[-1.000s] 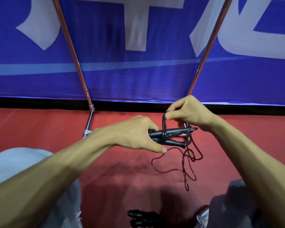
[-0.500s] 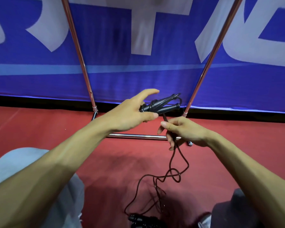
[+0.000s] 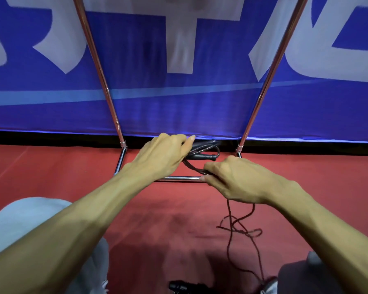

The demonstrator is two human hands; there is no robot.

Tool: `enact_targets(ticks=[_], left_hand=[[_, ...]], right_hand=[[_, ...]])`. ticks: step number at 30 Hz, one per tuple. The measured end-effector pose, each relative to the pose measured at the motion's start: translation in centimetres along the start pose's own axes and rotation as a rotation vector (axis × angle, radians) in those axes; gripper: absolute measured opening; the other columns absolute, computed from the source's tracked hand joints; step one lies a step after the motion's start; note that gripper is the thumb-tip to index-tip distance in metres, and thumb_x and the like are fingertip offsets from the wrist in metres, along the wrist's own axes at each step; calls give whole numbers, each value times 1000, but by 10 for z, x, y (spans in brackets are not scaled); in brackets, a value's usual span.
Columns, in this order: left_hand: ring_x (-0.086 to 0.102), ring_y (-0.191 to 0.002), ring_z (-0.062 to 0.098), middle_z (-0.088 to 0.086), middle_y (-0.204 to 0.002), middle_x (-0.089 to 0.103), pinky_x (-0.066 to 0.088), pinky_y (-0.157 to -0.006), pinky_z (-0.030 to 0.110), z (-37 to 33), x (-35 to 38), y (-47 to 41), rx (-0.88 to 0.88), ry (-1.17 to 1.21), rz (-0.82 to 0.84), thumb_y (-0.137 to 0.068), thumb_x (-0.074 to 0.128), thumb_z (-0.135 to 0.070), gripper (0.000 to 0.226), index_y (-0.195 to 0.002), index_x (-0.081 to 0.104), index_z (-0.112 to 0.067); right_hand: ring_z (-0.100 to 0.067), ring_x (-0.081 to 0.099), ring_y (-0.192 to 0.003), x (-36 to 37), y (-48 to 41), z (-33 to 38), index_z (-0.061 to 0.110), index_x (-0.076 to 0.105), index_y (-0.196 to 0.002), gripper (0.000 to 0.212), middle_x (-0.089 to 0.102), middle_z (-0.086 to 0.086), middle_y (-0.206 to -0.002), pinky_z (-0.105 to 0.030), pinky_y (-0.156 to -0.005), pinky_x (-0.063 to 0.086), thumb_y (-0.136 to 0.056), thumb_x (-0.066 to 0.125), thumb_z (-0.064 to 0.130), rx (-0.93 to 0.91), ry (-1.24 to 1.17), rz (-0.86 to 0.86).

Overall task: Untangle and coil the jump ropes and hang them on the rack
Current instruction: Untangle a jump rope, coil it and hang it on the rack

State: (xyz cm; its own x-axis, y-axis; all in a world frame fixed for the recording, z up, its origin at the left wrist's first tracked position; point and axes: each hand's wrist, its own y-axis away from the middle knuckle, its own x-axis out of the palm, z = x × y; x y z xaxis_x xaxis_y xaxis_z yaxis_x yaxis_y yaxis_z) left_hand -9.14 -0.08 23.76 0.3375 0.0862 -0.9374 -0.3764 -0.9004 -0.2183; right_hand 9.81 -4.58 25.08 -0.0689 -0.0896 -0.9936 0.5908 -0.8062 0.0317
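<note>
A: Red floor point(image 3: 51, 177) under a blue banner point(image 3: 147, 107). Where is the jump rope point(image 3: 206, 156)?

B: Its two black handles point(image 3: 202, 145) lie side by side in the person's left hand point(image 3: 164, 158). They are held over the floor's far edge, between the rack point(image 3: 179, 178) uprights. The long axis runs left to right, with the cord ends pointing right.

A: And the right hand point(image 3: 236, 181)?

B: It pinches the cord point(image 3: 238, 228), probably thumb against fingers, though the grip is half hidden. The person should wind snug, even turns and feed slack from the tangle below.
</note>
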Motion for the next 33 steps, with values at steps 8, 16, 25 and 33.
enact_targets(ticks=[8, 16, 25, 33], left_hand=[[35, -49, 12, 1, -51, 39, 31, -52, 26, -13, -2, 2, 74, 340, 167, -85, 20, -69, 75, -68, 55, -5], [36, -53, 9, -8, -55, 39, 26, -51, 24, -27, 1, 13, 102, 470, 407, -66, 82, -50, 43, -69, 57, -14], [43, -49, 17, 2, -60, 54, 35, -43, 25, -30, -24, 21, 80, 785, 487, -90, 65, -24, 14, -83, 59, -15], [39, -49, 18, 9, -68, 49, 53, -48, 35, -11, -36, 11, -73, 1011, 239, -100, 49, -19, 7, -99, 44, -14]], right_hand=[[-18, 59, -73, -21, 7, -17, 24, 66, -95, 49, 60, 8, -82, -31, -52, 40, -86, 34, 59, -85, 10, -414], [-14, 50, -53, -22, -2, -38, 32, 71, -63, 13, 63, -11, -66, -22, -50, 43, -74, 77, 31, 109, -698, -198], [-13, 49, -57, -2, -7, -52, -2, 58, -79, 32, 52, -11, -68, -21, -52, 43, -87, 58, 29, 71, -1372, 104], [-20, 36, -41, 9, -22, -23, 16, 51, -47, 67, 24, -6, -51, -40, -62, 55, -98, 30, 54, 313, -1335, 35]])
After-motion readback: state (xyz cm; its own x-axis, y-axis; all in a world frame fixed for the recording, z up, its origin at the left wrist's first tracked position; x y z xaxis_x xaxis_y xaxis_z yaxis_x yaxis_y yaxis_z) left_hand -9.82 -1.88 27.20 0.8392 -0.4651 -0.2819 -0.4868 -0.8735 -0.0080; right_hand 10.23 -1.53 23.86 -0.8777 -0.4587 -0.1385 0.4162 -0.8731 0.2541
